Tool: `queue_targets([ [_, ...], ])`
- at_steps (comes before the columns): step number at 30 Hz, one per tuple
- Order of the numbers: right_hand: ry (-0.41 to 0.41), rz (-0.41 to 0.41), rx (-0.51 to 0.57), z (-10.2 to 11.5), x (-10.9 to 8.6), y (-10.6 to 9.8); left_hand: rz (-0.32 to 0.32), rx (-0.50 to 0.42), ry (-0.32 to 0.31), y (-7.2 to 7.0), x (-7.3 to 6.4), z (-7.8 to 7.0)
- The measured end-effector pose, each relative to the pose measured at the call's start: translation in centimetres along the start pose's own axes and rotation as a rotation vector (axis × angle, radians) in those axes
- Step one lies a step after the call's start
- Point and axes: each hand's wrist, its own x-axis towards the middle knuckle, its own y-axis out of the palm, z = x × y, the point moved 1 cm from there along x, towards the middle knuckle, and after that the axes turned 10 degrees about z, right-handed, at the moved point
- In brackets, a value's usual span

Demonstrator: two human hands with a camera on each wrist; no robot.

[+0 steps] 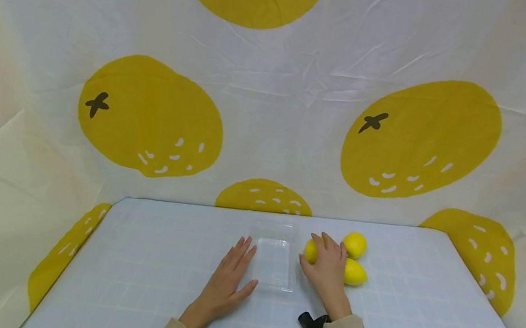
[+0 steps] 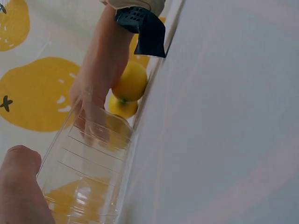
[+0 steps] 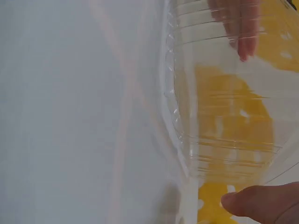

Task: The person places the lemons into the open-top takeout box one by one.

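Note:
A clear plastic box [image 1: 272,264] sits on the table between the two hands. Beside its left wall lies my left hand [image 1: 223,283], fingers fairly straight and thumb spread; the left wrist view shows a thumb [image 2: 21,186] by the box's side. My right hand [image 1: 327,270] holds a yellow lemon [image 1: 310,251] at the box's right, thumb on the near side and fingers over its top. Part of that lemon is hidden by the hand. Two more lemons, one farther back [image 1: 354,245] and one nearer [image 1: 355,273], lie just right of this hand.
A pale checked cloth covers the table [image 1: 151,261]. Behind it hangs a white curtain [image 1: 283,133] printed with large yellow fruit. Black wrist-worn pieces [image 1: 313,324] sit by both cuffs.

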Motion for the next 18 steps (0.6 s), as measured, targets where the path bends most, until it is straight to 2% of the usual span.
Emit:
queue_targets([
  [7,0.02,0.006,-0.039,0.13,-0.15,0.0,-0.002,0.004,-0.002,0.16,-0.09,-0.05],
  [18,0.04,0.029,-0.042,0.17,-0.24,0.12,-0.007,-0.019,-0.007,0.33,-0.07,-0.09],
])
